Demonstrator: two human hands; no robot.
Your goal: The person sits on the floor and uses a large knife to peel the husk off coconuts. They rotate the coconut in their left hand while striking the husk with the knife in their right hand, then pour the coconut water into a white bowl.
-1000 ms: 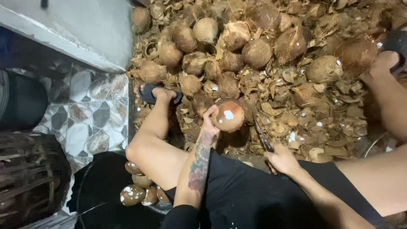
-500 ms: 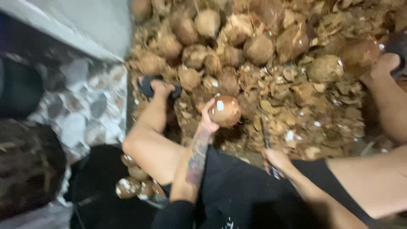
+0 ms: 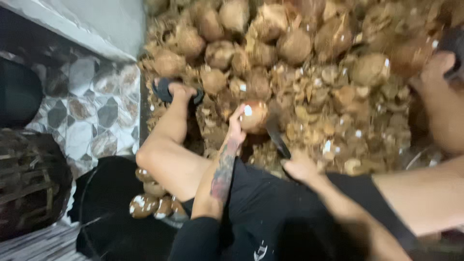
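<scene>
The left hand (image 3: 237, 126) has its fingers wrapped around a coconut (image 3: 253, 116); the right hand (image 3: 299, 166) grips a knife (image 3: 276, 137), blade just beside the coconut.

Coconut-husking yard: husk heap (image 3: 309, 72), tiled floor (image 3: 92, 111), woven basket (image 3: 29, 183).

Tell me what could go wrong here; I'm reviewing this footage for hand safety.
The left hand holds the coconut bare-fingered, and the blade in the right hand meets the nut right beside it; a glancing cut could likely reach those fingers. The blade also works just above the person's bare legs, so a slip might carry it down onto them. The picture is blurred, so the exact gap is unclear.
</scene>
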